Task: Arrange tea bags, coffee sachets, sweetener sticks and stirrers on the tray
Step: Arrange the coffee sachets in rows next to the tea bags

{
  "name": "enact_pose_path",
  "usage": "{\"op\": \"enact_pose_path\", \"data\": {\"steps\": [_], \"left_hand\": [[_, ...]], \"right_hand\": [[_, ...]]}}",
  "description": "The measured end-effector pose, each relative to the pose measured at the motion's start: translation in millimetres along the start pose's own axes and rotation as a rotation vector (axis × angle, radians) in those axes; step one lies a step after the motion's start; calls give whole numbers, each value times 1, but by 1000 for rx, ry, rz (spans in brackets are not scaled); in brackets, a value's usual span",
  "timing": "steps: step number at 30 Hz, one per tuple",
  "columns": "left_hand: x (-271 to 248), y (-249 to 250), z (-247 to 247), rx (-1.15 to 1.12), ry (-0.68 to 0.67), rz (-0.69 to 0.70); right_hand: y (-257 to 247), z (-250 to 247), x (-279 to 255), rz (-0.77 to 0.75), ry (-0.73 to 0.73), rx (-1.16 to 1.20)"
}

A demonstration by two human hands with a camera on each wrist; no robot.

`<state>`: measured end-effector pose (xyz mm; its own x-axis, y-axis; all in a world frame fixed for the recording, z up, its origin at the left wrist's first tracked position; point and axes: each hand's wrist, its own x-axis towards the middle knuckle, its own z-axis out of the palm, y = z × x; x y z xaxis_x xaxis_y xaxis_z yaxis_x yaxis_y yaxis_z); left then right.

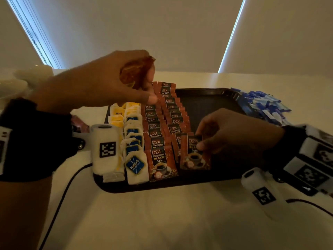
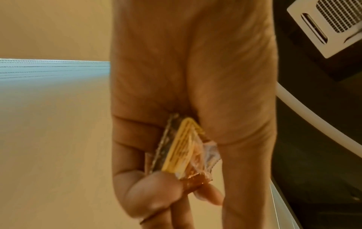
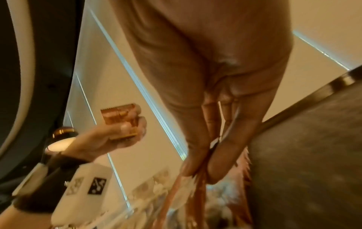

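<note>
A light, limp coffee sachet (image 1: 195, 152) is pinched at its top edge by the right hand (image 1: 232, 134); spare sachets (image 1: 137, 73) are clutched in the left hand (image 1: 100, 82).

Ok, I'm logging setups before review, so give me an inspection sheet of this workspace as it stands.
Surface: pale table carrying a dark tray.
Job's things: tea bags and coffee sachets in rows on the tray; blue sweetener sticks heaped beside its far right corner; stirrers not seen.
Clutter: white crockery, far left.
Grippers: left hand holds spare sachets above the rows; right hand pinches front sachet.
Cables: black cable crossing the table.
Surroundings: pale blinds.
</note>
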<state>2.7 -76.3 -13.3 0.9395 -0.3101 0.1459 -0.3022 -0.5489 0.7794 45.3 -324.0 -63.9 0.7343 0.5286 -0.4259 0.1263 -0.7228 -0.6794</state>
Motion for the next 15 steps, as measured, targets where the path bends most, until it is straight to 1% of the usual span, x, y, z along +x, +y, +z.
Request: {"op": "enact_pose_path", "data": {"steps": [3,11,15], "left_hand": [[-1,-2,-3,8,8,-27],[2,-4,1,34,-15,-45],[3,-5,2,41,-19,-44]], "right_hand": [[3,9,7,2,-32,-101],[-5,20,20,-33,87,-293],[-7,19,24,-20,100,-361]]}}
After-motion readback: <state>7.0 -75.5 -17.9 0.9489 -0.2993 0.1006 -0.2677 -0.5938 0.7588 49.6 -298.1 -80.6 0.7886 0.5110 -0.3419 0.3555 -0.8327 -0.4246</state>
